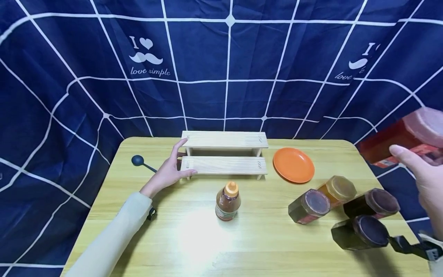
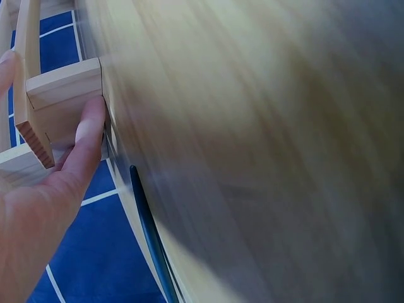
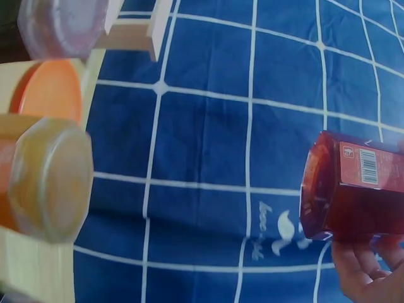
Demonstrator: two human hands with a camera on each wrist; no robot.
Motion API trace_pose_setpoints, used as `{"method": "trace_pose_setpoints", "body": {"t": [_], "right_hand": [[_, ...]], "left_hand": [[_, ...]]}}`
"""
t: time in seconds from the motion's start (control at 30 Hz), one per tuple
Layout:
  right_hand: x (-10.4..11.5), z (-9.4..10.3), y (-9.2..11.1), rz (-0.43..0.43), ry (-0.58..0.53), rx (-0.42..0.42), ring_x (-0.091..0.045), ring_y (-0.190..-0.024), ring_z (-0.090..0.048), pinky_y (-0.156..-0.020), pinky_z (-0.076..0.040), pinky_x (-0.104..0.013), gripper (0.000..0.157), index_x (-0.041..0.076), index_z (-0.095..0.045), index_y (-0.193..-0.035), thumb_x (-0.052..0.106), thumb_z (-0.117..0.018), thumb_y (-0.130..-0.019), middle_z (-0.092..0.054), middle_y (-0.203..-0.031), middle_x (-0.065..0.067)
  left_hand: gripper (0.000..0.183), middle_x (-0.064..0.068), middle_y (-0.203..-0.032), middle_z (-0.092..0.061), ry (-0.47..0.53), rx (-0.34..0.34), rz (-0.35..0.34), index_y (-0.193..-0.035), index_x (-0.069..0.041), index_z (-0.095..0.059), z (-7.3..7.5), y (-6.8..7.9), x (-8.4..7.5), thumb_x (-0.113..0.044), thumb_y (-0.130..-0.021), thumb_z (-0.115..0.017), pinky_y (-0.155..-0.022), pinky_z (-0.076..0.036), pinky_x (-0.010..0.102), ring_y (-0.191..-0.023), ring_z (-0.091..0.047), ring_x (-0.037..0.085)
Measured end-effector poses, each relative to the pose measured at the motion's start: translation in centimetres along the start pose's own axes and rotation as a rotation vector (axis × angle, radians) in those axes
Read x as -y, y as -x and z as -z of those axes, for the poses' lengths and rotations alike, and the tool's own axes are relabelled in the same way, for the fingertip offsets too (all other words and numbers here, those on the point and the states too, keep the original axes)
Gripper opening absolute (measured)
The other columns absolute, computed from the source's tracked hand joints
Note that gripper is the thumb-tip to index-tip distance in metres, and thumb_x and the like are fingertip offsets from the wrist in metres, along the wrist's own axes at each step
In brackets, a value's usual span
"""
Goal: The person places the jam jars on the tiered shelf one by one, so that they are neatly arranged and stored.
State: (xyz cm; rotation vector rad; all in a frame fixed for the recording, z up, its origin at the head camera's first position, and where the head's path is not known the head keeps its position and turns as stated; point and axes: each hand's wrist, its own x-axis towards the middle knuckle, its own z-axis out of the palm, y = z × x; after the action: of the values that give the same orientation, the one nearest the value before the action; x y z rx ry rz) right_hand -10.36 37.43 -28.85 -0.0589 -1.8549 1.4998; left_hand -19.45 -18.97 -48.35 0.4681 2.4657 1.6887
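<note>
Rack (image 1: pixel 225 165) is gripped at its left end by the left hand (image 1: pixel 169 171), near a dark spoon (image 1: pixel 137 160). A red jar (image 1: pixel 384 140) is grasped by the right hand (image 1: pixel 427 181) and held raised at the right side of the table (image 1: pixel 266 238).

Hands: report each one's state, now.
Left hand: open, touching the left end of the wooden rack.
Right hand: closed, holding a red jar.

sleeve: pale left sleeve (image 1: pixel 112 232) | black left wrist gear (image 1: pixel 151 213) | black right wrist gear (image 1: pixel 419 250)
</note>
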Motion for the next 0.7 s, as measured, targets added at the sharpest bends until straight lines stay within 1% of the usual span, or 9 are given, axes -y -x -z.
{"method": "trace_pose_setpoints", "body": {"t": [0.1,0.13,0.17,0.23,0.27,0.37,0.5,0.57,0.7], "right_hand": [[1.1,-1.5,-0.2,0.006,-0.022,0.058,-0.023,-0.137,-0.052,-0.112,-0.041,-0.019,0.08,0.012,-0.051,-0.159,-0.022,-0.074,-0.09,-0.057,-0.151,-0.009],[1.4,-2.0,-0.3,-0.005,-0.076,0.076,-0.024,-0.137,-0.052,-0.112,-0.042,-0.02,0.083,0.012,-0.05,-0.159,-0.024,-0.074,-0.089,-0.056,-0.153,-0.012],[1.7,-2.5,-0.4,-0.006,-0.084,0.088,-0.025,-0.138,-0.051,-0.113,-0.041,-0.02,0.085,0.013,-0.048,-0.16,-0.025,-0.074,-0.088,-0.054,-0.154,-0.012],[2.1,-3.4,-0.3,-0.029,-0.119,0.106,-0.024,-0.135,-0.054,-0.109,-0.044,-0.019,0.088,0.013,-0.048,-0.158,-0.028,-0.075,-0.085,-0.055,-0.153,-0.013],[2.3,-3.8,-0.3,-0.037,-0.096,0.121,-0.024,-0.134,-0.054,-0.108,-0.044,-0.018,0.089,0.015,-0.047,-0.158,-0.028,-0.075,-0.085,-0.055,-0.153,-0.012],[2.5,-5.2,-0.2,-0.056,-0.101,0.165,-0.022,-0.13,-0.056,-0.104,-0.046,-0.016,0.094,0.016,-0.045,-0.158,-0.029,-0.077,-0.082,-0.054,-0.151,-0.01],[2.2,-7.1,-0.2,-0.068,-0.209,0.228,-0.024,-0.124,-0.06,-0.097,-0.051,-0.018,0.098,0.015,-0.045,-0.157,-0.031,-0.079,-0.077,-0.054,-0.149,-0.012],[1.9,-8.1,-0.3,-0.067,-0.235,0.269,-0.025,-0.121,-0.061,-0.094,-0.053,-0.018,0.098,0.015,-0.045,-0.156,-0.031,-0.08,-0.076,-0.055,-0.148,-0.013],[1.5,-9.7,-0.1,-0.074,-0.202,0.36,-0.025,-0.122,-0.061,-0.095,-0.053,-0.016,0.098,0.016,-0.043,-0.158,-0.027,-0.083,-0.078,-0.053,-0.147,-0.012]], "left_hand": [[0.119,0.025,-0.149,-0.053,0.007,-0.002,0.003,-0.171,-0.049,-0.014,-0.1,0.0,0.1,-0.017,-0.09,-0.095,-0.101,-0.054,0.056,-0.132,-0.059,0.038],[0.119,0.025,-0.149,-0.053,0.009,-0.003,0.004,-0.171,-0.049,-0.014,-0.1,0.0,0.1,-0.016,-0.09,-0.095,-0.1,-0.054,0.056,-0.131,-0.06,0.039],[0.119,0.025,-0.148,-0.053,0.012,-0.002,0.006,-0.171,-0.05,-0.014,-0.1,0.0,0.1,-0.016,-0.09,-0.095,-0.099,-0.055,0.056,-0.13,-0.06,0.039],[0.119,0.025,-0.148,-0.054,0.014,-0.001,0.01,-0.171,-0.05,-0.014,-0.1,-0.1,0.1,-0.016,-0.09,-0.094,-0.099,-0.055,0.056,-0.128,-0.062,0.039],[0.119,0.025,-0.148,-0.053,0.012,0.001,0.011,-0.171,-0.05,-0.014,-0.1,-0.1,0.1,-0.016,-0.09,-0.094,-0.099,-0.055,0.055,-0.127,-0.063,0.039],[0.119,0.025,-0.147,-0.054,0.008,0.002,0.018,-0.171,-0.051,-0.014,-0.1,-0.1,0.1,-0.015,-0.09,-0.094,-0.098,-0.055,0.055,-0.125,-0.064,0.039],[0.119,0.024,-0.146,-0.055,0.005,-0.003,0.029,-0.17,-0.052,-0.014,-0.1,0.0,0.1,-0.015,-0.09,-0.094,-0.098,-0.055,0.054,-0.122,-0.065,0.039],[0.119,0.024,-0.145,-0.055,0.005,-0.005,0.029,-0.17,-0.052,-0.014,-0.2,0.0,0.1,-0.015,-0.09,-0.094,-0.098,-0.055,0.054,-0.121,-0.065,0.039],[0.119,0.024,-0.145,-0.055,0.01,-0.008,0.02,-0.171,-0.049,-0.015,-0.2,0.0,0.0,-0.014,-0.09,-0.094,-0.099,-0.054,0.055,-0.122,-0.065,0.038]]}}
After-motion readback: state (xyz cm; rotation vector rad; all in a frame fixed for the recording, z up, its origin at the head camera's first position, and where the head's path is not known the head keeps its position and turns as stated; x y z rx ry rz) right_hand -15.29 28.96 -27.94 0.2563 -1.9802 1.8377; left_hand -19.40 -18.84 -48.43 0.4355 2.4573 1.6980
